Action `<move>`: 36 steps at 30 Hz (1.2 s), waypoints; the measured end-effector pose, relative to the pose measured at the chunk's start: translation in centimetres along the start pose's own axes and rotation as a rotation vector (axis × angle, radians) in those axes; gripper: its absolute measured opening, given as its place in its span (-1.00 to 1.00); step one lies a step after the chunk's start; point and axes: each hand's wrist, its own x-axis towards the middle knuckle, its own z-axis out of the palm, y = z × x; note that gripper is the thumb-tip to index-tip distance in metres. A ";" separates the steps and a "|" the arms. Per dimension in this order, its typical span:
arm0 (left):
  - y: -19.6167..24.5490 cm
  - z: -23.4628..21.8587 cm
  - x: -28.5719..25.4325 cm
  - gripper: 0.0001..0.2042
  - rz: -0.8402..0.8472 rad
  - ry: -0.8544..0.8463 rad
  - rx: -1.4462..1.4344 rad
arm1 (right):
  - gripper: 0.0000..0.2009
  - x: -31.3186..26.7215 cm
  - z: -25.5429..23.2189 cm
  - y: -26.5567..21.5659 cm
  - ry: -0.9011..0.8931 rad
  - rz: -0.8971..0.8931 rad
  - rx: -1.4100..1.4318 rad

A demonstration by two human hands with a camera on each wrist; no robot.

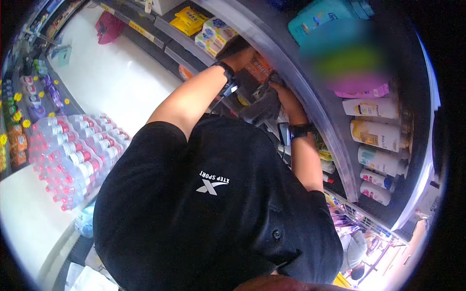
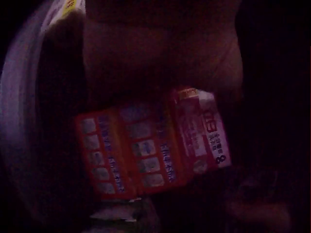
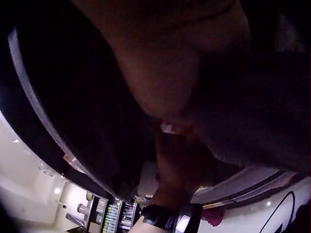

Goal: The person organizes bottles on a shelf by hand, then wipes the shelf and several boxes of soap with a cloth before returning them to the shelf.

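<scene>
My left hand reaches into a shelf and holds an orange-red pack at its edge. In the left wrist view the pack shows rows of small pictures and a pinkish-red printed face; the fingers are hidden in shadow. My right hand is on the pack's other side, with a dark grey cloth bunched at its fingers. From the right wrist, the cloth hangs beside the right hand, and the left hand comes up from below to the pack.
Yellow packs and a green-white pack stand on the shelf left of the hands. A clear curved shelf edge runs close to the right arm. Shampoo bottles line the shelf above it. Shrink-wrapped water bottles stand at left.
</scene>
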 end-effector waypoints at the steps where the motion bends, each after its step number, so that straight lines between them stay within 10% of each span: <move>1: -0.4 0.2 1.0 -0.49 -0.003 0.016 -0.011 | -0.41 0.8 0.7 1.0 -0.041 0.113 0.213; 5: -0.6 0.0 2.6 -0.50 -0.005 0.098 -0.048 | -0.49 3.5 0.9 5.5 -0.135 0.097 0.337; 7: 0.0 0.1 5.1 -0.50 -0.004 0.137 -0.059 | -0.50 3.3 -0.2 6.6 -0.090 -0.473 -0.310; 8: 0.0 0.4 5.4 -0.50 -0.004 0.151 -0.065 | -0.50 2.8 -0.1 6.1 -0.097 -0.483 -0.311; 10: 0.6 0.6 9.7 -0.51 0.002 0.169 -0.075 | -0.55 1.1 -0.2 1.3 -0.228 -0.185 0.648; 19: 0.3 -1.7 2.2 -0.53 -0.003 0.160 -0.089 | -0.54 1.5 2.3 -1.0 -0.119 0.410 0.735; 26: 1.2 -0.4 3.1 -0.54 0.005 0.114 -0.103 | -0.43 1.4 1.5 -0.4 0.119 0.250 0.181; 36: -0.2 -1.9 2.7 -0.56 -0.038 0.067 -0.100 | -0.66 0.0 3.3 -0.2 -0.119 0.527 1.032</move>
